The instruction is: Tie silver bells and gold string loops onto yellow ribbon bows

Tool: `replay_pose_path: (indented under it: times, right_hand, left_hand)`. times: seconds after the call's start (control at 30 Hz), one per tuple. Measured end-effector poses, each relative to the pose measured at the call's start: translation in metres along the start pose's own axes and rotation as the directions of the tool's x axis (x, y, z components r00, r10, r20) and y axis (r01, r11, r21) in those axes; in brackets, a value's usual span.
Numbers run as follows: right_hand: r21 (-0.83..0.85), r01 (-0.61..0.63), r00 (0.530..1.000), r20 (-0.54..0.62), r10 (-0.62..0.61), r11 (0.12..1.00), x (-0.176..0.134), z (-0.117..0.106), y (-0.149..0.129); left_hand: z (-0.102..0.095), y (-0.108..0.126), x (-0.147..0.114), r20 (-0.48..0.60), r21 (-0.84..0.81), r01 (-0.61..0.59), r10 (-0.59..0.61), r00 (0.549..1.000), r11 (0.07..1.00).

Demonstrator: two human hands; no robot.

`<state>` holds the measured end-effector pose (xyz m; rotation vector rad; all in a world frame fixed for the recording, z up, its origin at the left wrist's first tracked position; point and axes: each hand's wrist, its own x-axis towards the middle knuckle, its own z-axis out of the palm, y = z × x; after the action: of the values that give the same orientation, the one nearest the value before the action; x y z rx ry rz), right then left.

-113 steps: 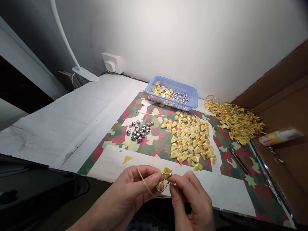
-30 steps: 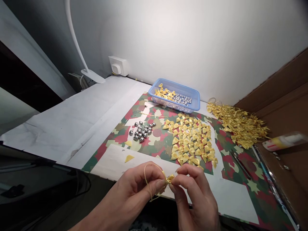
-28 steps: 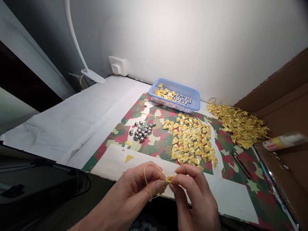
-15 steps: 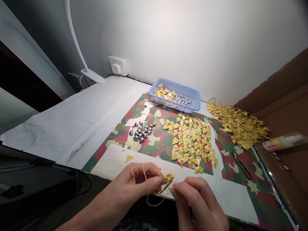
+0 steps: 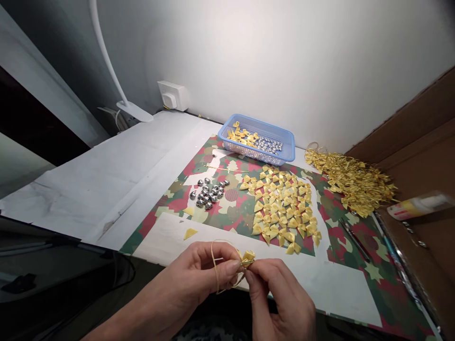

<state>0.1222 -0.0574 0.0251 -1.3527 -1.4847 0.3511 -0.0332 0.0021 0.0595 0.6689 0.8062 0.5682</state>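
Between the thumb and fingers of my left hand [image 5: 201, 272] is a yellow satin ribbon bow [image 5: 248, 256], held above the table's front edge. A thin gold cord [image 5: 214, 265] loops from the bow over and below my left fingers. My right hand [image 5: 284, 296] is closed in a pinch at the bow's right side, its fingertips on the cord close to the bow. The fingertips partly hide the cord there. Just beyond my hands, many yellow bows [image 5: 280, 208] lie in rows on a camouflage-patterned mat [image 5: 234, 220]. Small silver bells [image 5: 209, 193] are heaped to their left.
A blue plastic basket [image 5: 292, 150] with bows and bells stands by the wall. To the right are a pile of corded bows [image 5: 359, 184], tweezers [image 5: 355, 240], and a bottle [image 5: 415, 207] beside cardboard [image 5: 423, 156]. A white lamp [image 5: 135, 112] stands at the back left.
My right hand has moved left and slightly up, from a small gap away to touching the bow's side. The cord loop below my left hand has been drawn smaller.
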Motion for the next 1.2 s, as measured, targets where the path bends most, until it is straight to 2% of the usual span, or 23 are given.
replay_pose_path:
  times: [0.17,0.47,0.63,1.2]
  right_hand:
    - [-0.038,0.04,0.999,-0.007,-0.04,0.998,-0.0044,0.0026,0.0067]
    - [-0.031,-0.008,1.0,0.012,0.008,0.999,-0.0087,0.0022,0.0052]
    - [-0.05,0.007,1.0,-0.008,-0.008,0.999,-0.0069,0.0014,0.0057]
    - [-0.091,0.021,0.999,-0.026,-0.023,0.996,-0.0076,0.0024,0.0048]
  left_hand:
    - [-0.0007,-0.0022,0.0001,-0.005,-0.091,0.047,-0.048,0.999,0.995]
    - [0.0025,0.0008,-0.0011,0.016,-0.148,0.081,-0.08,0.997,0.986]
    - [0.0011,-0.0009,-0.0012,0.051,-0.196,0.09,-0.081,0.995,0.977]
    - [-0.0033,-0.0064,-0.0008,-0.024,-0.086,0.028,-0.03,0.999,0.996]
